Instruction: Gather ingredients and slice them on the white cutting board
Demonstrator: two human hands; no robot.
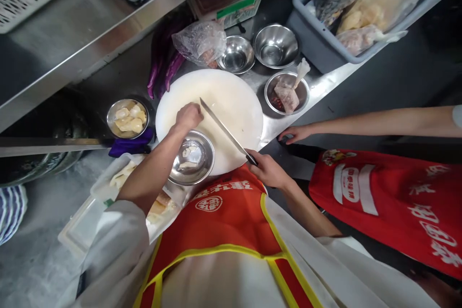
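My right hand (270,169) is wrapped round the black handle of a knife (225,130). Its long blade lies slantwise over the round white cutting board (241,98), tip pointing away to the left. Beside that tip, my left hand (189,116) is closed with its fingers curled down at the board; what they hold, if anything, is hidden. Below my left wrist, a metal bowl (207,166) with a few pale pieces (188,164) overlaps the board's near edge.
Left of the board is a bowl of pale yellow pieces (126,125); purple eggplants (173,70) lie behind. Metal bowls (276,48) stand at the back, one holding wrapped meat (287,96). A grey bin (314,33) holds bags. At right, another person's hand (296,134) reaches in.
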